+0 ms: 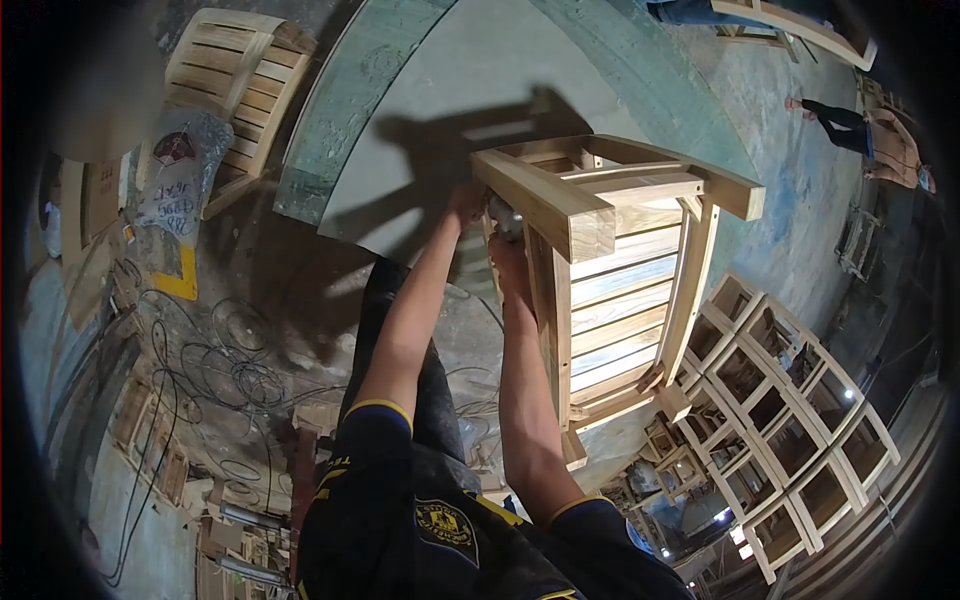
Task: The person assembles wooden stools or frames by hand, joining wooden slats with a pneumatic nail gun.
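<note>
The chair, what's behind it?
Part of a green surface shows past the chair. Whatever is right behind its slats and side rails is covered, so I can't tell.

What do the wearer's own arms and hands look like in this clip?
Both the left hand and right hand are ungloved, and the forearms are bare. The short left sleeve and right sleeve are black with yellow edging; the left also carries yellow markings.

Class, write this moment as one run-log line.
left hand: by slatted wooden frame | right hand: by same frame | grip: unclear | gray object: between hands, partly hidden | cables: on floor
</note>
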A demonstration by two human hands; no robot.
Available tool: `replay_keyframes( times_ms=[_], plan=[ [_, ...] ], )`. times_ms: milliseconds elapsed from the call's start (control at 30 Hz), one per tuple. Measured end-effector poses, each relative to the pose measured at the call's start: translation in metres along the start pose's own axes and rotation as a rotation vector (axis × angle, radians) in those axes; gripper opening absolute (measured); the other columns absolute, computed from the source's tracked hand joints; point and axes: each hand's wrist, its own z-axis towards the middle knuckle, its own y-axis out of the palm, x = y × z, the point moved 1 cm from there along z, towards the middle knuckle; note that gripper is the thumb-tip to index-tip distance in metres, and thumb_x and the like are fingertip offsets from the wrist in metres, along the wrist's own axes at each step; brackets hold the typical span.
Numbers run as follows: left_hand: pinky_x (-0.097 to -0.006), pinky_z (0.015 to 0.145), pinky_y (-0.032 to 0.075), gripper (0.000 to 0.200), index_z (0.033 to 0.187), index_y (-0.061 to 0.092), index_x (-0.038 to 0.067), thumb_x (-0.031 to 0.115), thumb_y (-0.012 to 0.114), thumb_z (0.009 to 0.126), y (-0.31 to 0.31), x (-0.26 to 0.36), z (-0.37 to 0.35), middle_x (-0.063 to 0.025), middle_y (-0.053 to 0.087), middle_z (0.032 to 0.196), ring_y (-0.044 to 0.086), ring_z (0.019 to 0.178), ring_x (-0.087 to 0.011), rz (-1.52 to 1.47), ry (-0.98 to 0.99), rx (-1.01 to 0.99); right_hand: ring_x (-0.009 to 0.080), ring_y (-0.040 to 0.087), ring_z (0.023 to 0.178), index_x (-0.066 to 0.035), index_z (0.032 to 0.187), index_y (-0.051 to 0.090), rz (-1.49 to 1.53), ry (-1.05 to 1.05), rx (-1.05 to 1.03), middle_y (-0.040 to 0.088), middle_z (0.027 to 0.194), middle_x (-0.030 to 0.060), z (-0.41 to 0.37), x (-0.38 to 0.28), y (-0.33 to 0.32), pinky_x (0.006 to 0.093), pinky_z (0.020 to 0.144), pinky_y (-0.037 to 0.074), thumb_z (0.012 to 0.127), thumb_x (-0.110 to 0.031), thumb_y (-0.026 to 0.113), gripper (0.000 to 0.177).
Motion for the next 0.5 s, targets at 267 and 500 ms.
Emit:
replay_keyframes(
  times_ms=[267,500],
  plan=[
    [-0.0343,0.053,0.046,0.021,0.084,0.069,0.004,0.009,0.049,0.088,-0.014,-0.020,-0.078,-0.0065,0.061,0.063,0.058,0.057,-0.0173,0.238,0.083,0.156,0.0145,0.057,0.057,-0.003,0.082,0.065,0.161,0.091,-0.120,0.060,0.064,0.0051,0.021,0.001,0.024,0.0317,0.052,0.041,0.068,-0.018,0.064,0.020],
    [-0.0269,0.041,0.031,0.019,0.072,0.065,0.007,0.017,0.055,0.085,-0.005,-0.008,-0.124,0.0002,0.050,0.054,0.042,0.044,-0.0111,-0.426,-0.227,0.072,0.0076,0.054,0.053,-0.003,0.079,0.064,0.579,0.323,-0.264,0.057,0.061,0.0011,-0.054,0.045,0.012,0.0262,0.047,0.039,0.069,-0.014,0.063,0.015]
  ],
)
